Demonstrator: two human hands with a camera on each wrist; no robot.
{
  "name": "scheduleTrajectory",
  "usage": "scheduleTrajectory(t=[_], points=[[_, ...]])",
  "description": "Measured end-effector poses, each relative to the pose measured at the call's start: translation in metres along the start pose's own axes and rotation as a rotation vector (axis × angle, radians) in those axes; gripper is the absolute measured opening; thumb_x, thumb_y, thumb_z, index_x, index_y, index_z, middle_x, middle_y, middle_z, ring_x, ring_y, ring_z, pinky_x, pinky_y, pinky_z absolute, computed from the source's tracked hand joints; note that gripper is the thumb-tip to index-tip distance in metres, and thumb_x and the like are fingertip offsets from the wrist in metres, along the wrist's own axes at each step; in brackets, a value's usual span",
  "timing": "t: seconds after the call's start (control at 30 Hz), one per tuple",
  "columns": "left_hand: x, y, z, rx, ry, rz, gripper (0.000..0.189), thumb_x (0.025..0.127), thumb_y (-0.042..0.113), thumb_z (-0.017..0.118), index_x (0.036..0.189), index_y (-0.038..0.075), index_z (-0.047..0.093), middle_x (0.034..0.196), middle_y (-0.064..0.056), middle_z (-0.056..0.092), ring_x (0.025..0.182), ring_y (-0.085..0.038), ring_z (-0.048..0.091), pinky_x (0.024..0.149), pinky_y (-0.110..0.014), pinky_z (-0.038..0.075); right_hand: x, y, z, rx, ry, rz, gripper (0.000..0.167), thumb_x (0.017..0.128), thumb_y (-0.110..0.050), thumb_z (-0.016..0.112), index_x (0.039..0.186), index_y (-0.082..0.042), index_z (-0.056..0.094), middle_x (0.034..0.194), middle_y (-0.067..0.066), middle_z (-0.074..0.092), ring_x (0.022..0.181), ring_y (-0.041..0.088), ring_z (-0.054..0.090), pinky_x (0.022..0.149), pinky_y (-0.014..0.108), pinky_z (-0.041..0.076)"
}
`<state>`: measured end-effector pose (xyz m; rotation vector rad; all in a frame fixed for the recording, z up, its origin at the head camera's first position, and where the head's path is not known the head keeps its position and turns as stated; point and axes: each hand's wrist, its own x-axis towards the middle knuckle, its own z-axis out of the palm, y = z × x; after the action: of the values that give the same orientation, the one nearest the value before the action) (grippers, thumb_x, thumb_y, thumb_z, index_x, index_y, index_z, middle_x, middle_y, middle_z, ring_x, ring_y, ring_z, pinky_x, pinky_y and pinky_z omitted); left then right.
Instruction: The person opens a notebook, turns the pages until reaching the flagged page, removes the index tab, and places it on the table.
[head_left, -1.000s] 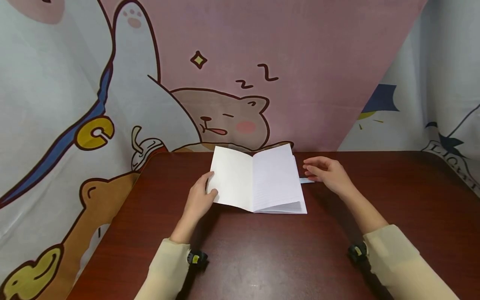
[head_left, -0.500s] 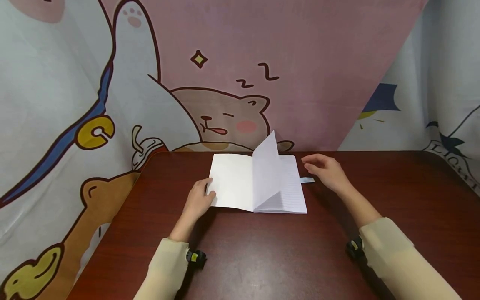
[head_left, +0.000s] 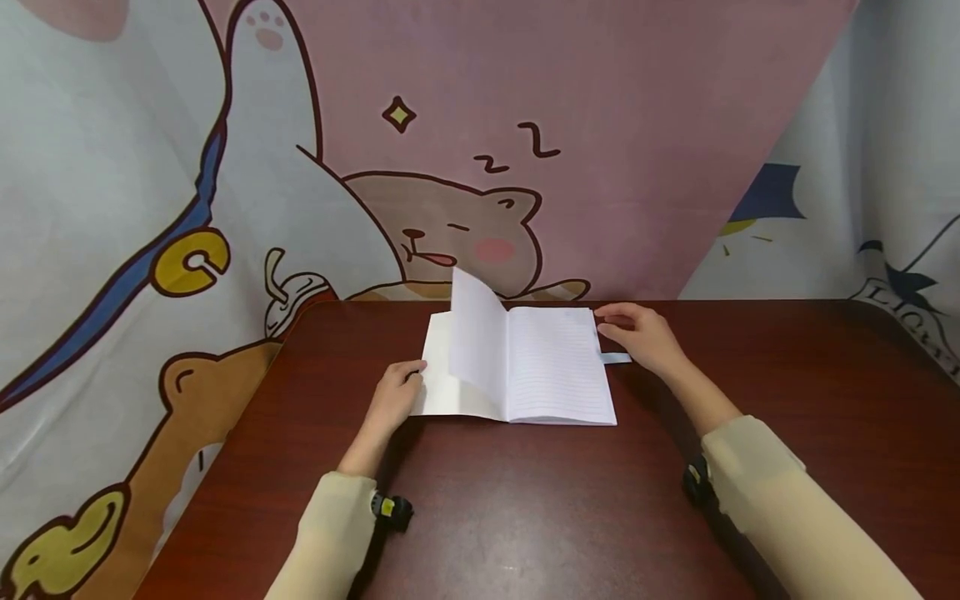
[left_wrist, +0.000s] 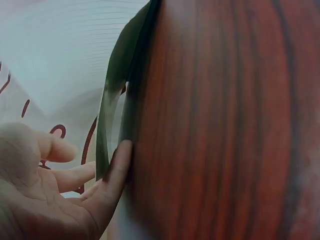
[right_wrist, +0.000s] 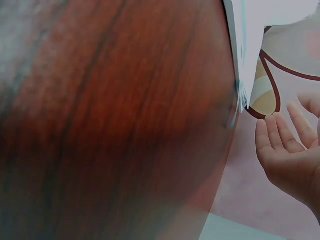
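Note:
An open notebook (head_left: 561, 367) with lined pages lies on the dark reddish-brown table. One loose leaf (head_left: 477, 329) stands up from the spine and leans left over the blank inside cover (head_left: 435, 400). At the cover's left edge is my left hand (head_left: 393, 396); in the left wrist view its fingers (left_wrist: 120, 160) touch the cover's edge, with the thumb apart from it. My right hand (head_left: 645, 337) is beside the upper right corner of the pages, fingers loosely bent and holding nothing. A pale blue tab (head_left: 617, 358) sticks out from the notebook's right side, below that hand.
A cloth printed with cartoon animals (head_left: 450, 225) hangs right behind the table's far edge. The table (head_left: 510, 517) stretches in front of the notebook and to both sides. Dark wrist cameras (head_left: 392, 510) sit at both sleeve cuffs.
A leaf has turned from the right side over to the left. The left hand and the cover have lowered. My right hand has shifted left, closer to the page edge.

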<state>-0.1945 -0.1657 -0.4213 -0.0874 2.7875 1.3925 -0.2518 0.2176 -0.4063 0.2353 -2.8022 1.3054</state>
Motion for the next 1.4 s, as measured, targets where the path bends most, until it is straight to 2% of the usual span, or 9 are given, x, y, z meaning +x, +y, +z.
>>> scheduleTrajectory(t=[0.1,0.23,0.33,0.43,0.53,0.63,0.8,1.03,1.4], points=[[0.003,-0.001,-0.001,-0.108,-0.034,-0.067,0.045,0.104,0.018,0.033,0.137,-0.004,0.056,0.147,-0.025,0.046,0.133,-0.041,0.049,0.107,-0.051,0.044,0.003,0.001,0.001,-0.004,-0.010,0.012,0.037,0.099,-0.019,0.062,0.131,-0.002,0.061,0.138,0.024,0.058,0.131,0.043,0.051,0.107,0.058,0.040],[0.006,-0.003,-0.002,-0.243,-0.081,-0.141,0.049,0.108,0.026,0.030,0.141,-0.004,0.051,0.150,-0.026,0.042,0.121,-0.043,0.058,0.087,-0.044,0.057,0.008,0.004,0.002,-0.008,-0.013,0.015,0.040,0.098,-0.018,0.063,0.133,-0.001,0.059,0.140,0.025,0.056,0.132,0.043,0.049,0.109,0.059,0.038],[0.009,-0.006,-0.001,-0.186,-0.042,-0.100,0.042,0.105,0.024,0.044,0.135,-0.003,0.057,0.142,-0.026,0.052,0.118,-0.038,0.059,0.088,-0.042,0.054,0.011,0.008,0.003,-0.013,-0.027,0.010,0.043,0.097,-0.017,0.064,0.135,0.000,0.057,0.142,0.025,0.054,0.132,0.043,0.048,0.110,0.058,0.037],[0.011,-0.009,0.001,-0.116,0.011,-0.057,0.037,0.097,0.014,0.060,0.130,-0.003,0.059,0.127,-0.026,0.062,0.111,-0.035,0.060,0.088,-0.040,0.051,0.015,0.011,0.004,-0.009,-0.053,-0.003,0.048,0.095,-0.018,0.067,0.138,0.001,0.055,0.145,0.025,0.052,0.135,0.042,0.046,0.111,0.057,0.037],[0.013,-0.010,0.003,-0.119,0.018,-0.063,0.042,0.092,0.007,0.066,0.132,-0.001,0.057,0.122,-0.026,0.064,0.105,-0.034,0.063,0.081,-0.035,0.052,0.019,0.016,0.005,-0.012,-0.079,-0.011,0.053,0.094,-0.019,0.068,0.141,0.001,0.052,0.148,0.025,0.048,0.138,0.042,0.042,0.112,0.057,0.037],[0.014,-0.012,0.001,-0.139,-0.001,-0.086,0.046,0.092,0.006,0.067,0.136,0.000,0.054,0.121,-0.027,0.064,0.099,-0.033,0.065,0.071,-0.029,0.052,0.022,0.020,0.006,-0.033,-0.101,-0.009,0.055,0.094,-0.020,0.067,0.143,-0.001,0.050,0.149,0.027,0.045,0.139,0.043,0.041,0.112,0.058,0.036],[0.014,-0.014,0.000,-0.153,-0.017,-0.099,0.046,0.093,0.005,0.066,0.137,0.000,0.053,0.121,-0.028,0.064,0.093,-0.029,0.065,0.068,-0.028,0.052,0.026,0.022,0.009,-0.061,-0.151,-0.006,0.059,0.094,-0.019,0.067,0.146,-0.002,0.046,0.151,0.029,0.042,0.141,0.045,0.038,0.113,0.061,0.034],[0.013,-0.016,-0.001,-0.219,-0.039,-0.126,0.045,0.095,0.004,0.064,0.139,0.002,0.053,0.122,-0.026,0.063,0.085,-0.021,0.064,0.064,-0.027,0.052,0.028,0.022,0.013,-0.100,-0.212,0.007,0.062,0.095,-0.020,0.066,0.149,-0.002,0.042,0.154,0.030,0.037,0.142,0.047,0.033,0.114,0.064,0.028],[0.013,-0.021,-0.002,-0.255,-0.059,-0.143,0.047,0.095,0.005,0.064,0.141,0.004,0.052,0.125,-0.025,0.061,0.094,-0.022,0.066,0.068,-0.026,0.054,0.031,0.028,0.018,-0.108,-0.191,-0.059,0.055,0.097,-0.015,0.063,0.146,0.002,0.046,0.152,0.029,0.039,0.142,0.049,0.030,0.116,0.064,0.023]])
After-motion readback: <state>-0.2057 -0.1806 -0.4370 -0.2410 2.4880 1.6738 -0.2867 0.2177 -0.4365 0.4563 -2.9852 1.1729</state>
